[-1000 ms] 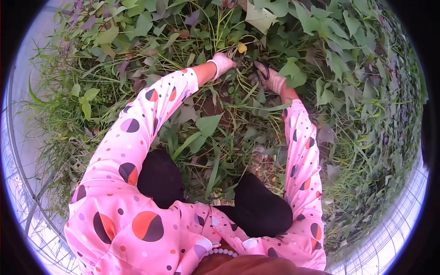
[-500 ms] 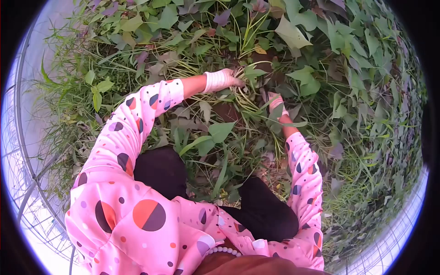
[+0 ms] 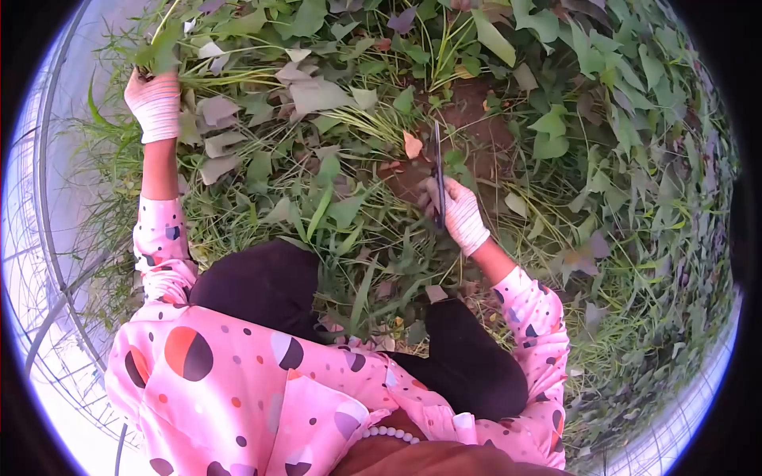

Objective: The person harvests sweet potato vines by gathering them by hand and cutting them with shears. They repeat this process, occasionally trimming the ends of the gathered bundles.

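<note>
My left hand (image 3: 153, 103), in a pale striped glove, is at the far left, closed around a bunch of leafy vine stems (image 3: 214, 79). The stems trail to the right from its fist over the other foliage. My right hand (image 3: 456, 208), gloved the same way, is closed on a long, dark, narrow blade (image 3: 437, 163). The blade points away from me and is seen nearly edge-on; its handle is mostly hidden in the fingers. Just beyond the blade lies bare brown soil (image 3: 476, 111), with an orange dry leaf (image 3: 413, 145) to its left.
Dense vines with lobed leaves (image 3: 548, 131) cover the ground ahead and to the right. Grass and weeds (image 3: 341, 214) grow close to my knees (image 3: 262, 285). Pale sheeting (image 3: 67, 159) with a curved frame runs along the left side.
My left hand has swung from the middle to the far left, bringing vine stems along. My right hand has come out from the leaves, showing the blade, and more soil is exposed.
</note>
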Demonstrator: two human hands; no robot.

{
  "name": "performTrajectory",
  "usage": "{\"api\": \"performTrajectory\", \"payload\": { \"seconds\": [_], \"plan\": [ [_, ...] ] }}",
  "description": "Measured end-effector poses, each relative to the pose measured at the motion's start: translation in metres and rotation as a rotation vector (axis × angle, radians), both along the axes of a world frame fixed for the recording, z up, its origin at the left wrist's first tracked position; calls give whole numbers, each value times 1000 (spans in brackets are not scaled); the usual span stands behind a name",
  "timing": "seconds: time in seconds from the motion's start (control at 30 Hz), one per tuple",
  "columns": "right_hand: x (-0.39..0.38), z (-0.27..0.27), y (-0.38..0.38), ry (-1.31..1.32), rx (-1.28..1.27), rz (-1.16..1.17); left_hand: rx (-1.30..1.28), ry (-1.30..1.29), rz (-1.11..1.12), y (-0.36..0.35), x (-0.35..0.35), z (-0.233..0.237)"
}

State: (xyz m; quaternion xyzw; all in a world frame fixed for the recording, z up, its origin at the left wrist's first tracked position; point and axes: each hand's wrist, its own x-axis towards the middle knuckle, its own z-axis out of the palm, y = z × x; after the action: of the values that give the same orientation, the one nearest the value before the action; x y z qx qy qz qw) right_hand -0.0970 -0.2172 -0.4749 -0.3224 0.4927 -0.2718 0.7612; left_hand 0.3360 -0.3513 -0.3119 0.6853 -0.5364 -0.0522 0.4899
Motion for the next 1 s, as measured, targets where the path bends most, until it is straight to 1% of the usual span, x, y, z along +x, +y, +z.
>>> {"api": "performTrajectory", "payload": {
  "seconds": [0.07,0.13,0.17,0.2,0.27,0.33,0.37,0.4,0.47,0.5,0.53,0.57,0.6,0.63,0.67,0.7,0.73,0.8,0.83,0.87,0.93,0.97,1.0],
  "plan": [
    [-10,-6,-16,140,6,-4,-10,-258,-2,-5,-5,7],
    [-17,-17,-43,412,-168,230,-68,-320,-78,-8,-12,-18],
    [-13,-10,-58,514,-204,341,-30,-192,-103,-8,-30,-30],
    [-8,-24,-72,529,-136,393,2,-65,-130,-11,-47,-41],
    [8,-39,-100,614,-101,498,63,201,-363,-22,-56,-68],
    [26,-73,-114,800,-420,634,262,285,-351,-24,-115,-50],
    [42,-55,-118,825,-450,826,316,340,-429,-32,-123,-59],
    [60,-62,-111,914,-538,939,369,394,-506,-40,-128,-69],
    [80,-67,-94,903,-604,1120,532,281,-564,-44,-158,-65],
    [86,-65,-88,908,-619,1187,639,195,-590,-48,-163,-79],
    [89,-63,-84,914,-635,1252,744,106,-614,-54,-163,-104],
    [90,-55,-83,920,-614,1266,823,116,-593,-59,-161,-131],
    [88,-58,-85,923,-614,1265,901,127,-571,-64,-156,-164],
    [81,-66,-86,872,-599,1134,970,111,-512,-75,-146,-208],
    [71,-78,-86,821,-580,1004,949,106,-504,-77,-137,-230],
    [59,-101,-86,725,-635,874,966,-9,-495,-78,-136,-240],
    [50,-94,-86,496,-331,694,982,-124,-483,-79,-136,-242],
    [38,-85,-89,352,31,455,1028,-129,-466,-80,-140,-248],
    [36,-80,-94,418,105,437,1075,-141,-450,-80,-141,-250],
    [33,-94,-99,387,109,403,1075,-138,-450,-81,-139,-251],
    [31,-88,-114,353,180,359,858,249,-441,-80,-135,-240],
    [31,-85,-119,337,168,336,851,288,-380,-75,-130,-233],
    [31,-85,-125,335,166,334,836,262,-338,-79,-119,-242]
  ]
}}
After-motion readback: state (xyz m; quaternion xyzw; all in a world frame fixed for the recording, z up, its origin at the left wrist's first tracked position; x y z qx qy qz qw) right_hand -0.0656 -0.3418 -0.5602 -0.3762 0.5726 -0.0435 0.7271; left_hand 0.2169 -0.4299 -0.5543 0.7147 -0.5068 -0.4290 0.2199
